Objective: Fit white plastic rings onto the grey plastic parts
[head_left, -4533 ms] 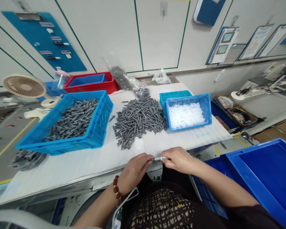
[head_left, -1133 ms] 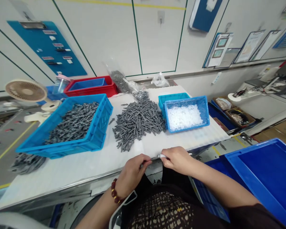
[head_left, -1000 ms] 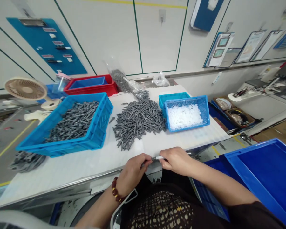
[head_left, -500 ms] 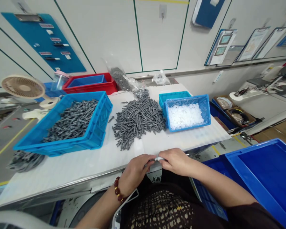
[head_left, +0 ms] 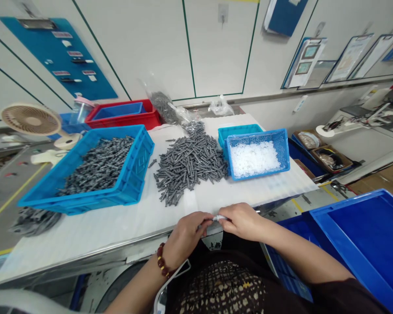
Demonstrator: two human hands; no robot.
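Both hands meet in front of my body, just off the table's front edge. My left hand (head_left: pixel 190 229), with a beaded bracelet at the wrist, pinches one end of a small slim grey part (head_left: pixel 215 218). From the other side, the thumb and fingers of my right hand (head_left: pixel 240 221) close on its paler end. Most of that part is hidden by the fingers. Beyond the hands lies a pile of slim dark grey plastic parts (head_left: pixel 191 163). Small white, ring-like pieces (head_left: pixel 255 158) fill a tilted blue bin (head_left: pixel 258 176) to the right of the pile.
A large blue crate (head_left: pixel 85 204) of similar grey parts stands left on the white-covered table (head_left: pixel 118 226). Behind are a red bin (head_left: pixel 147 118), plastic bags (head_left: pixel 163 107) and a fan (head_left: pixel 31 118). A teal bin (head_left: pixel 239 130) supports the tilted one. Blue crates (head_left: pixel 356 244) sit at lower right.
Both hands stay in nearly the same place, still pinching the small grey part end to end. Less of its dark stretch shows between the fingers. The pile and bins look unchanged.
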